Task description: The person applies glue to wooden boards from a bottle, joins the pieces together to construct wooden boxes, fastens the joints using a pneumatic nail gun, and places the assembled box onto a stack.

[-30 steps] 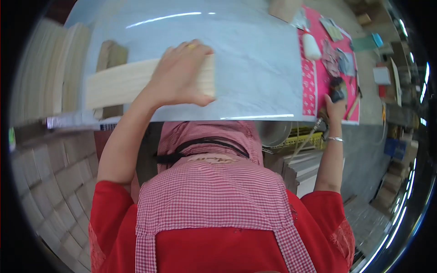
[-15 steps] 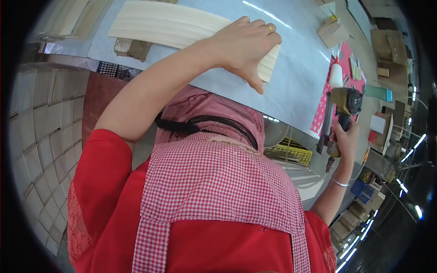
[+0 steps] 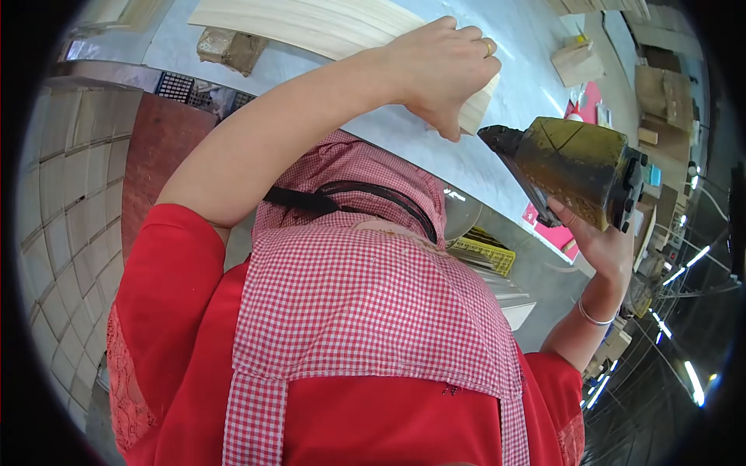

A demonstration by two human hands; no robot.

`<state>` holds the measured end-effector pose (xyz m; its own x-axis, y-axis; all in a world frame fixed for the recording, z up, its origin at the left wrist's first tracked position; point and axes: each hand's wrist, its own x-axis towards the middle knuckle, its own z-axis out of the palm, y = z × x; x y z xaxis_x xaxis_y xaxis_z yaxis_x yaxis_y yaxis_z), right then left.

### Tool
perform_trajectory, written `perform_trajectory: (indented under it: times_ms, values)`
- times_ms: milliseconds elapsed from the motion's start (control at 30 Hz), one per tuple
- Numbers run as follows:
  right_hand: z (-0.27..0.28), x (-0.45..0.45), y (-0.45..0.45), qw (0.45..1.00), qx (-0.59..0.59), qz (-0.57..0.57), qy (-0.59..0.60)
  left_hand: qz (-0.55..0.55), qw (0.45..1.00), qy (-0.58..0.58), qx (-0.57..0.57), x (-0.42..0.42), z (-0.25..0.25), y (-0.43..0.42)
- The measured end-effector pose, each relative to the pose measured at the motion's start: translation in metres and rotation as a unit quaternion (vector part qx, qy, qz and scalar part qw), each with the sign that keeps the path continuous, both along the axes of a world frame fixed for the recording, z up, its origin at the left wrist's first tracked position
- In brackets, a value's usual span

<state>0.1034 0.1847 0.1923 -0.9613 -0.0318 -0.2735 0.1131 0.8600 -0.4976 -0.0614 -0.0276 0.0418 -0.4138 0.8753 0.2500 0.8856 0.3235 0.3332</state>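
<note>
My left hand (image 3: 447, 74) is closed over the right end of a long, pale wooden board (image 3: 326, 27), with its thumb down along the near edge. The board lies above the light blue tabletop (image 3: 509, 167). In my right hand (image 3: 594, 245) is a worn yellow and black nail gun (image 3: 575, 163), held up in front of the table's right side. Its dark nose points left, close to the board's right end and my left thumb. Most of the fingers round its handle are hidden behind the tool's body.
A tape-wrapped block (image 3: 231, 50) stands near the table's left front edge. On the right, a pink sheet (image 3: 588, 101) and a small wooden piece (image 3: 576, 64) lie on the table. A yellow crate (image 3: 489, 252) sits below the edge. Stacked panels (image 3: 70, 210) line the left.
My right hand has raised the nail gun and turned its nose left towards the board's end. My left hand keeps its hold on the board; the view has shifted slightly.
</note>
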Motion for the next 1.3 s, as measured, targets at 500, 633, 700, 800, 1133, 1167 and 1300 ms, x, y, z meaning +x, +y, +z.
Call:
perform_trajectory:
  times_ms: [500,633,700,800,1133,1167,1300]
  values:
    - [-0.011,0.001,0.000,1.000,0.022,-0.001,0.022,0.004,1.000,-0.003,0.021,0.002,0.000,-0.001]
    - [-0.012,0.004,0.001,0.999,0.019,-0.004,0.026,0.005,0.999,0.011,0.036,0.001,-0.003,0.001]
    - [-0.014,0.002,0.002,0.999,0.018,-0.009,0.030,0.013,0.999,0.019,0.035,0.002,-0.003,0.000]
    - [-0.017,-0.004,0.001,0.995,0.023,-0.057,0.081,0.032,0.999,0.029,0.030,0.004,-0.001,-0.003]
    - [-0.020,-0.044,-0.003,0.989,-0.042,-0.108,0.091,0.041,0.999,-0.010,-0.005,0.004,0.005,-0.005]
    - [-0.019,-0.046,-0.003,0.989,-0.034,-0.111,0.087,0.042,0.999,-0.009,-0.010,0.004,0.005,-0.004]
    - [-0.019,-0.050,0.000,0.992,-0.015,-0.098,0.079,0.042,0.999,-0.001,-0.001,0.005,0.003,-0.004]
